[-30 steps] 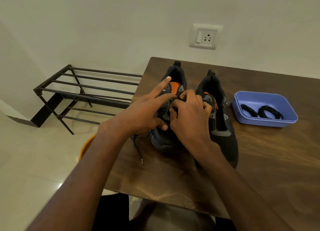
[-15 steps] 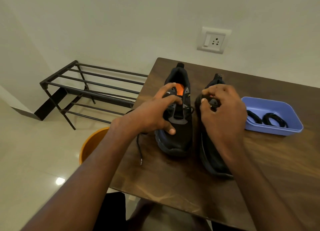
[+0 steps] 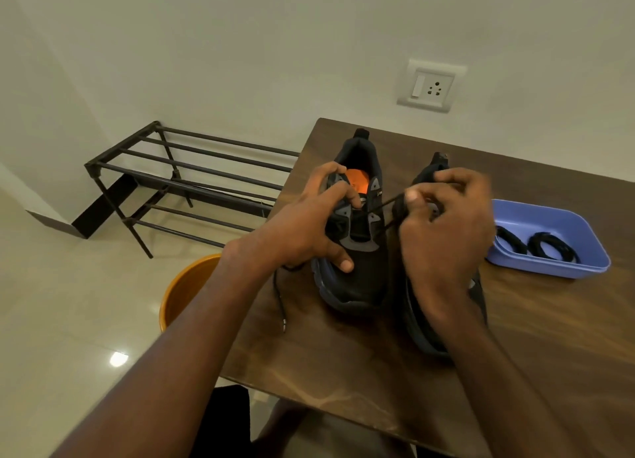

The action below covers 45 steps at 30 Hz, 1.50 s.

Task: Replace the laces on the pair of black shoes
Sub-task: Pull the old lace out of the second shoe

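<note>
Evidently the old lace (image 3: 386, 213) is being drawn out of the left-hand shoe (image 3: 357, 251), which stands on the counter (image 3: 343, 371) beside its mate (image 3: 433, 334). The left hand (image 3: 302, 231) grips that shoe's eyelet flap; the right hand (image 3: 446, 237) pinches the taut lace. Next comes pulling it free through the remaining eyelets. Beyond, coiled laces (image 3: 549, 249) wait in a blue tray (image 3: 549, 270).

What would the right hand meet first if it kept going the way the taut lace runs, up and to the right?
Probably the blue tray holding coiled laces, past the right hand; depth is unclear.
</note>
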Each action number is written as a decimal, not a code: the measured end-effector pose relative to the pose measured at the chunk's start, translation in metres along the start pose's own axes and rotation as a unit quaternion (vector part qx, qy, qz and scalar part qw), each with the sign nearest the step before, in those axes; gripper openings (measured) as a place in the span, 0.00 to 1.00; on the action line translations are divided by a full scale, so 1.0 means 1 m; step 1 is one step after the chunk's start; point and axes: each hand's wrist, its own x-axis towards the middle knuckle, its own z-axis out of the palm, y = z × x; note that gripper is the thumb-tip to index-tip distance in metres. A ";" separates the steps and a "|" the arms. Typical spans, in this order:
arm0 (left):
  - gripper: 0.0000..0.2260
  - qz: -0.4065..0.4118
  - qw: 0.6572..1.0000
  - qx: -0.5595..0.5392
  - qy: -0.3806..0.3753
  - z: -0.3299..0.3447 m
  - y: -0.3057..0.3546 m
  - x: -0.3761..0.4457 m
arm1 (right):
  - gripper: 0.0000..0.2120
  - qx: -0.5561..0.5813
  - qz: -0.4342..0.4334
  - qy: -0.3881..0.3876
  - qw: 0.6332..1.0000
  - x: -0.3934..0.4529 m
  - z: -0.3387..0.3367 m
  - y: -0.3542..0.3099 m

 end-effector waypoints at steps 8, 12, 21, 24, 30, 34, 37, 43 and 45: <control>0.39 0.006 1.000 0.019 0.012 0.002 0.003 -0.001 | 0.15 -0.205 -0.165 -0.214 0.941 -0.010 0.013 -0.009; 0.39 0.002 0.999 0.033 0.013 0.003 0.006 -0.001 | 0.11 -0.187 -0.134 -0.220 0.948 -0.015 0.025 -0.006; 0.37 -0.004 1.000 0.022 0.016 0.001 0.006 -0.002 | 0.14 -0.145 -0.115 0.042 0.982 0.003 -0.008 -0.012; 0.37 -0.001 1.000 0.021 0.016 0.001 0.007 -0.002 | 0.14 -0.208 -0.174 -0.153 0.950 -0.013 0.013 -0.014; 0.37 -0.004 1.000 0.022 0.013 0.001 0.007 -0.001 | 0.09 -0.159 -0.117 -0.119 0.973 -0.014 0.022 -0.004; 0.34 -0.006 1.000 0.013 0.007 0.002 0.005 0.001 | 0.07 -0.085 -0.088 0.079 0.989 0.007 -0.010 0.001; 0.35 -0.009 1.000 0.014 0.005 0.003 0.002 0.002 | 0.12 -0.124 -0.125 0.047 0.983 0.008 -0.017 -0.002; 0.36 0.011 1.000 0.006 0.012 0.001 0.002 -0.001 | 0.14 -0.208 -0.164 -0.201 0.943 -0.011 0.016 -0.003; 0.36 0.010 1.000 0.008 0.010 0.001 0.003 -0.002 | 0.10 -0.200 -0.153 -0.199 0.947 -0.010 0.020 -0.002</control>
